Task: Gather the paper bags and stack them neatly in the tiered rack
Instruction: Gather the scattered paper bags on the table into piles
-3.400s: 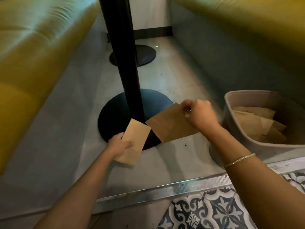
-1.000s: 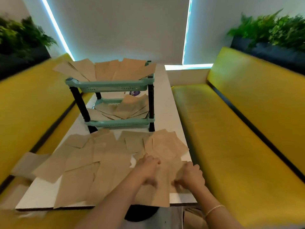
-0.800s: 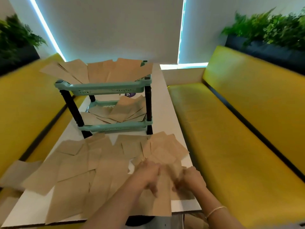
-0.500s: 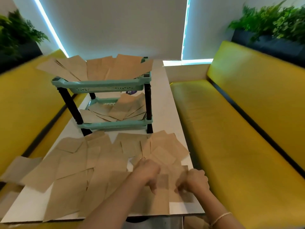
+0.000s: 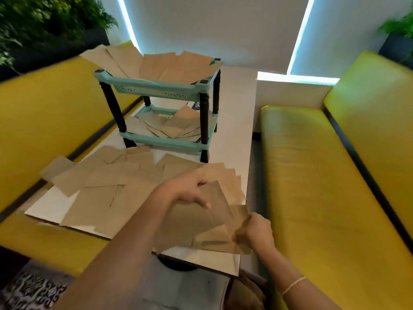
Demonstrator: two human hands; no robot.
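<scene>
Left hand (image 5: 186, 190) pinches a flat brown paper bag (image 5: 218, 203) at lower centre; right hand (image 5: 259, 231) grips overlapping bags' corner (blurred). More bags (image 5: 107, 180) litter the white tabletop (image 5: 232, 130). Teal two-tier plastic rack (image 5: 163, 89) upper centre, bags on both tiers.

White counter (image 5: 232, 121) between two yellow benches (image 5: 324, 175) (image 5: 44, 113); green plants (image 5: 44, 21) behind left backrest; patterned floor tile (image 5: 29, 291) lower left, blurred, perhaps black-and-white.
</scene>
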